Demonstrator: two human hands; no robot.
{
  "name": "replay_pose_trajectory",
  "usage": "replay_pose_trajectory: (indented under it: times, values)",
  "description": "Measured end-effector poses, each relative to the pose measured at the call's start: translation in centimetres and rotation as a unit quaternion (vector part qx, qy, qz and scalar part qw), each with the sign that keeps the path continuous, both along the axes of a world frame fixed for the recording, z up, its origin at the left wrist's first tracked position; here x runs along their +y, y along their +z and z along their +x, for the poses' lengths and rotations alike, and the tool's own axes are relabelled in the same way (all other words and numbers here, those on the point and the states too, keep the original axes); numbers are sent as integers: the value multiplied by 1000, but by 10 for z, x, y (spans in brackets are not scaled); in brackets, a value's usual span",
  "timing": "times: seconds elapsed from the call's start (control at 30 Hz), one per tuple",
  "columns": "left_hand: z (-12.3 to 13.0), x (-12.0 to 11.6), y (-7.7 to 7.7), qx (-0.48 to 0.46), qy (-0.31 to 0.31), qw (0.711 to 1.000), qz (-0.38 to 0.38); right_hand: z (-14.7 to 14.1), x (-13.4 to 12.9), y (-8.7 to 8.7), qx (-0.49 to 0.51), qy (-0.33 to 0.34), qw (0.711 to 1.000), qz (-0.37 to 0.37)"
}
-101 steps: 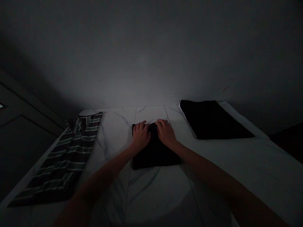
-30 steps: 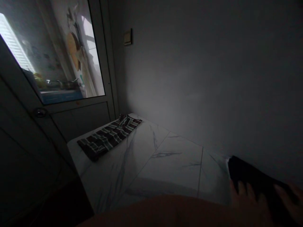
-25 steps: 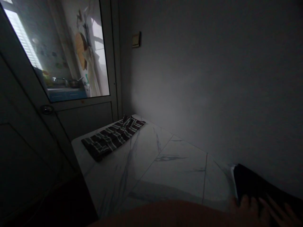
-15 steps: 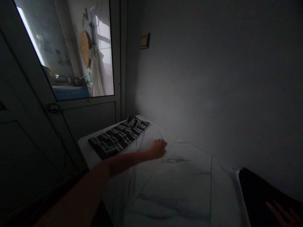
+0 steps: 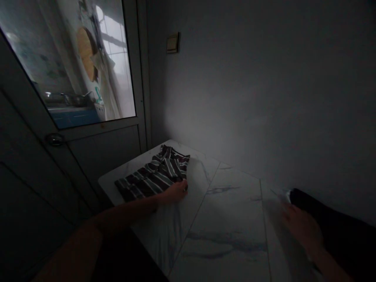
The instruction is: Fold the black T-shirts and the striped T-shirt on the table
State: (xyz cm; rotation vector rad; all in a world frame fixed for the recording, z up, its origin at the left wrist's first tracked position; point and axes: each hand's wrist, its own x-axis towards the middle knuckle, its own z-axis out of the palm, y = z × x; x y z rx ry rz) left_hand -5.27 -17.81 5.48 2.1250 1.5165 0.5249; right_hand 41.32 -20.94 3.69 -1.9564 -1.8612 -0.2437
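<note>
A folded striped shirt (image 5: pixel 152 174), dark brown and grey with thin white lines, lies at the far left of the marble-patterned table (image 5: pixel 223 219). My left hand (image 5: pixel 175 191) is at its near right edge, with curled fingers closed on the cloth. Further right, my right hand (image 5: pixel 302 227) is smeared by motion above the tabletop. It is beside a black item (image 5: pixel 337 223) whose kind the darkness hides; a pale, shiny edge shows at its far corner. Whether the right fingers touch that item is unclear.
A grey wall (image 5: pixel 229 86) with a light switch (image 5: pixel 172 43) borders the table's far side. On the left stands a door (image 5: pixel 101 147) with a knob (image 5: pixel 55 139) and a glass pane. Through the glass, a kitchen with a round wooden board (image 5: pixel 87 53) is visible.
My left hand has moved left and nearer, from bare tabletop to the shirt's edge. The shirt's right part looks wider. My right hand has reached forward and left from the black item.
</note>
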Motion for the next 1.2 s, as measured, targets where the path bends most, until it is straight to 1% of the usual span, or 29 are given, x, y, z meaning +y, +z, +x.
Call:
replay_pose_trajectory:
  times: [0.03, 0.07, 0.1, 0.13, 0.17, 0.2, 0.23, 0.27, 0.3, 0.33, 0.37, 0.4, 0.43, 0.47, 0.5, 0.53, 0.57, 0.6, 0.63, 0.7, 0.73, 0.77, 0.8, 0.83, 0.9, 0.97, 1.03, 1.1, 1.2]
  values:
    - [19, -20, -4, -11, -58, 998, -29, -26, 12, -7, 38, 22, 999, -27]
    - [38, -42, -8, -25, -142, 987, -73, -55, 21, -13, 86, 44, 994, -44]
    - [56, -64, -12, -32, -218, 969, -109, -85, 27, -17, 141, 49, 986, -74]
    - [73, -84, -15, -32, -306, 940, -147, -113, 31, -20, 190, 50, 974, -110]
    - [88, -101, -16, -30, -398, 898, -185, -139, 33, -22, 220, 48, 966, -124]
    - [101, -113, -16, -23, -480, 849, -218, -161, 34, -21, 231, 38, 964, -129]
    - [112, -120, -13, -17, -547, 800, -244, -179, 34, -20, 228, 20, 961, -152]
    - [120, -121, -9, -10, -586, 769, -255, -191, 33, -18, 222, 12, 959, -177]
    - [125, -116, -3, -2, -588, 771, -245, -198, 32, -15, 213, 10, 958, -193]
    - [129, -106, 5, 9, -553, 806, -211, -201, 30, -13, 208, 19, 956, -207]
    - [130, -92, 12, 21, -483, 861, -156, -200, 27, -11, 207, 36, 954, -216]
    - [130, -75, 20, 34, -388, 917, -88, -198, 24, -10, 210, 55, 951, -219]
    - [130, -57, 26, 44, -284, 958, -21, -195, 20, -9, 215, 72, 948, -222]
    - [129, -39, 30, 53, -191, 980, 32, -191, 17, -8, 223, 84, 945, -224]
    - [128, -22, 33, 62, -119, 989, 64, -187, 12, -7, 231, 94, 942, -225]
    - [128, -7, 32, 71, -72, 992, 76, -183, 8, -5, 241, 104, 939, -221]
    - [128, 5, 31, 79, -47, 993, 73, -180, 3, -1, 253, 117, 937, -210]
    - [128, 14, 28, 87, -42, 994, 59, -176, -2, 4, 268, 134, 933, -197]
    - [129, 21, 24, 92, -52, 994, 42, -172, -6, 11, 284, 151, 929, -182]
    - [129, 30, 21, 95, -94, 991, 16, -162, -16, 33, 305, 171, 925, -148]
    - [127, 32, 23, 95, -123, 988, 7, -155, -21, 47, 306, 176, 927, -127]
    - [125, 34, 29, 91, -153, 984, 2, -147, -26, 64, 300, 179, 931, -103]
    - [120, 35, 37, 81, -178, 981, 3, -139, -31, 82, 288, 182, 937, -76]
    - [114, 37, 50, 67, -198, 978, 15, -129, -36, 101, 271, 186, 943, -45]
    - [99, 40, 83, 29, -210, 974, 78, -110, -43, 141, 232, 187, 954, 21]
    - [82, 42, 122, -11, -184, 965, 184, -93, -47, 180, 188, 175, 963, 86]
    - [70, 42, 162, -31, -154, 947, 281, -82, -48, 214, 141, 156, 967, 144]
    - [63, 38, 197, -30, -149, 926, 346, -78, -47, 245, 92, 146, 968, 182]
    - [64, 29, 238, 19, -157, 902, 401, -79, -49, 286, 19, 162, 967, 197]
